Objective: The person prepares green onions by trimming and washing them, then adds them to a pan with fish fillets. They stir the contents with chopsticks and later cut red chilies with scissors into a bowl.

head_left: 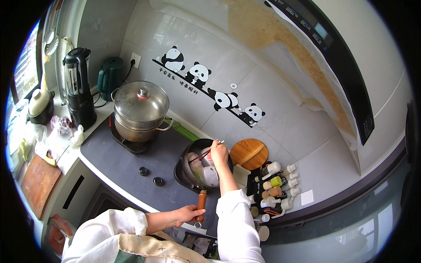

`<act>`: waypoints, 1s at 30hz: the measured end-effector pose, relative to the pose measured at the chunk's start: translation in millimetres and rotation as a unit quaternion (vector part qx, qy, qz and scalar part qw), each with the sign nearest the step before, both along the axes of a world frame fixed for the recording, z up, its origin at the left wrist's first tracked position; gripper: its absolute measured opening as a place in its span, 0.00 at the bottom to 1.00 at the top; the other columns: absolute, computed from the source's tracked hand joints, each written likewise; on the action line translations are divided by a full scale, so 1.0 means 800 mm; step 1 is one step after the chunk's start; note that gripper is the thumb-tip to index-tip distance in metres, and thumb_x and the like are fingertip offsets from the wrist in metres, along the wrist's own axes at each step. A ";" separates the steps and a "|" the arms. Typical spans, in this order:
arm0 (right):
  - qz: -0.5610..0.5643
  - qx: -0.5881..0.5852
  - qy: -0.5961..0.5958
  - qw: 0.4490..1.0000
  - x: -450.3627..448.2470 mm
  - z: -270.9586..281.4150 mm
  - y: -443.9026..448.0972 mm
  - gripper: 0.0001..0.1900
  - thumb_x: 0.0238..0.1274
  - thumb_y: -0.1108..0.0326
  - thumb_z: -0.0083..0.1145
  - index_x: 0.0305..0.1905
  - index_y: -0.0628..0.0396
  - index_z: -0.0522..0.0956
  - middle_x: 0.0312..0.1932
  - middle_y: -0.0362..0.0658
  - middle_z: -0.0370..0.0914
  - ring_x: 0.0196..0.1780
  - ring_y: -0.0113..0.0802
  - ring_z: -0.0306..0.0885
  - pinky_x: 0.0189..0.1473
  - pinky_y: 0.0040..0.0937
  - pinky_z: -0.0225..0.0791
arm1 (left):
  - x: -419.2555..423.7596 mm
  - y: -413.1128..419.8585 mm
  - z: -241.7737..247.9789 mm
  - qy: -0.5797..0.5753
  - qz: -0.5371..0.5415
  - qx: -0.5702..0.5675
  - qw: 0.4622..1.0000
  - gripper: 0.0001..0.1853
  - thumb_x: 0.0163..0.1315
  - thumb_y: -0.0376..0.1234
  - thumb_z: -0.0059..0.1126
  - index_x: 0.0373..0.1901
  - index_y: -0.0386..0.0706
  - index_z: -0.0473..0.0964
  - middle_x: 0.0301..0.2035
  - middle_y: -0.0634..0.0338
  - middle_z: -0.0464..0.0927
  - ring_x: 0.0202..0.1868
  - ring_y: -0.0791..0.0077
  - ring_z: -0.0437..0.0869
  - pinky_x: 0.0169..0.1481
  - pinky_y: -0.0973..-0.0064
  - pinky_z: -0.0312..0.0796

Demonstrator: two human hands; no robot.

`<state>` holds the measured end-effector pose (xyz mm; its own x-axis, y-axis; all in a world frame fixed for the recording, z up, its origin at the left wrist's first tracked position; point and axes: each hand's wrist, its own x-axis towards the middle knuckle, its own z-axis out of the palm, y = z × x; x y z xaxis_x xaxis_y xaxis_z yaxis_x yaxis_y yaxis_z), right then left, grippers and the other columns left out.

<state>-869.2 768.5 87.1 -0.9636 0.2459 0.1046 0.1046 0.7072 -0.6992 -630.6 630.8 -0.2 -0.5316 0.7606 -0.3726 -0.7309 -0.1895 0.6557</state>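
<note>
My right hand (218,153) grips a pair of dark chopsticks (201,155) above a wok (185,171), their tips down among its contents. Inside the wok lie large pale pieces of meat or poultry (210,176), with a strip of green vegetable (198,172) on them. My forearm covers part of the wok's right side. With my left hand (188,214) I hold the wok's brown wooden handle (201,201), which points towards me. The wok sits on the right burner of a dark gas hob (154,200).
A lidded metal steamer pot (141,108) stands on the left burner, near a blender (79,88) and green kettle (111,79). Right of the wok are a round wooden lid (249,154) and several seasoning containers (274,192). A cutting board (40,184) lies far left. The range hood (332,49) overhangs.
</note>
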 end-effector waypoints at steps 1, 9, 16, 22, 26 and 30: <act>-0.013 -0.023 -0.014 1.000 0.000 0.005 0.001 0.35 0.77 0.50 0.35 0.18 0.63 0.78 0.13 0.51 0.78 0.16 0.40 0.81 0.23 0.36 0.79 | 0.000 -0.001 0.000 -0.005 0.001 -0.002 1.000 0.21 0.74 0.47 0.56 0.49 0.37 0.69 0.33 0.63 0.77 0.46 0.72 0.82 0.56 0.76 0.73; -0.062 -0.006 0.061 0.996 0.002 -0.042 0.035 0.37 0.77 0.45 0.35 0.18 0.59 0.80 0.12 0.45 0.78 0.20 0.38 0.82 0.30 0.38 0.77 | -0.001 0.002 -0.006 0.002 -0.006 -0.002 1.000 0.21 0.73 0.47 0.57 0.50 0.37 0.70 0.36 0.62 0.78 0.48 0.71 0.83 0.57 0.76 0.74; -0.020 -0.026 0.145 0.989 0.032 0.009 0.045 0.33 0.80 0.45 0.36 0.30 0.61 0.82 0.19 0.44 0.82 0.21 0.31 0.81 0.24 0.31 0.73 | 0.003 -0.001 -0.002 0.000 0.005 -0.019 1.000 0.21 0.74 0.48 0.56 0.50 0.38 0.71 0.37 0.62 0.78 0.48 0.71 0.83 0.54 0.76 0.73; 0.116 0.134 0.221 0.959 0.071 -0.002 0.031 0.19 0.77 0.55 0.46 0.34 0.53 0.82 0.25 0.48 0.83 0.30 0.48 0.84 0.33 0.44 0.75 | -0.001 -0.001 -0.003 0.004 -0.008 0.001 1.000 0.21 0.74 0.47 0.56 0.50 0.38 0.70 0.37 0.63 0.79 0.47 0.74 0.84 0.60 0.76 0.73; 0.157 0.209 0.214 0.941 0.111 -0.014 0.033 0.13 0.73 0.60 0.51 0.35 0.53 0.82 0.28 0.52 0.83 0.33 0.53 0.83 0.36 0.48 0.75 | 0.000 -0.001 -0.005 0.003 -0.001 -0.009 1.000 0.21 0.74 0.47 0.55 0.51 0.38 0.69 0.37 0.62 0.78 0.49 0.70 0.83 0.54 0.76 0.74; 0.159 0.164 0.219 0.949 0.134 -0.033 0.053 0.15 0.76 0.61 0.48 0.38 0.56 0.82 0.29 0.48 0.85 0.33 0.44 0.86 0.36 0.41 0.77 | 0.000 -0.001 -0.002 0.000 0.002 -0.015 1.000 0.20 0.74 0.47 0.55 0.51 0.38 0.69 0.37 0.62 0.78 0.49 0.70 0.84 0.55 0.76 0.74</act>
